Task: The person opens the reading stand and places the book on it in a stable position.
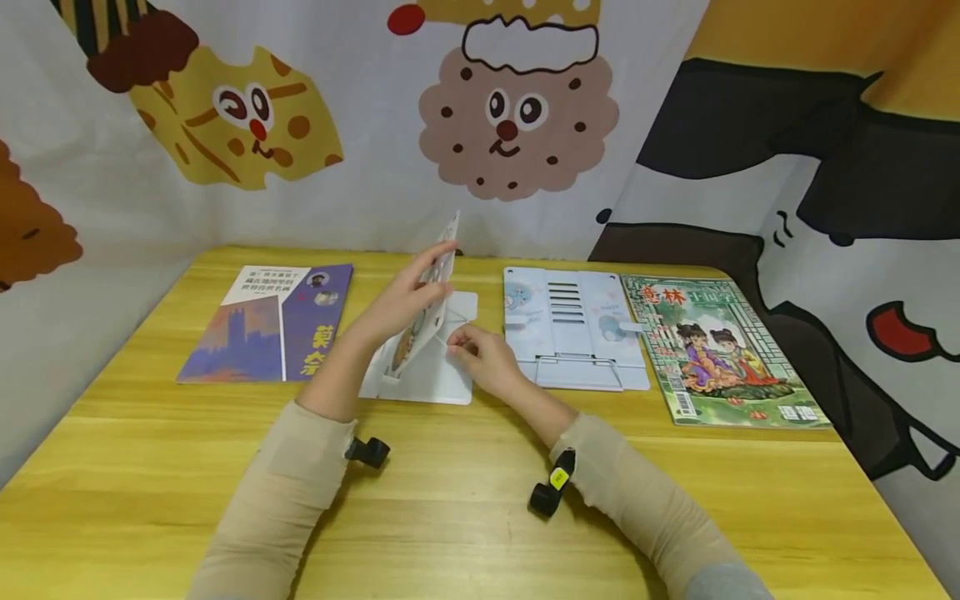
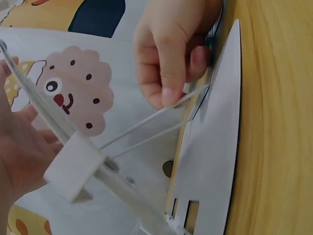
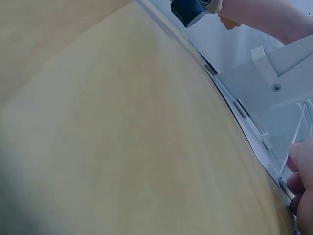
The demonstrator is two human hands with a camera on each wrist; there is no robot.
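A white folding book stand has its flat base [image 1: 442,385] on the table and its panel [image 1: 448,268] tilted steeply up. My left hand [image 1: 397,304] rests on the panel's left face, its fingers extended near the upper edge. A thin white wire support [image 2: 146,120] runs between panel and base, seen clearly in the left wrist view. With thumb and fingertips my right hand [image 1: 486,360] pinches this wire close to the base. In the right wrist view the right fingers [image 3: 297,183] show only at the edge, beside the wire.
Left of the stand lies a purple book [image 1: 258,333]. A second, pale blue book stand [image 1: 566,333] lies folded flat to the right, beside a green magazine [image 1: 723,354]. A printed cloth [image 1: 360,192] hangs behind the table [image 1: 450,500].
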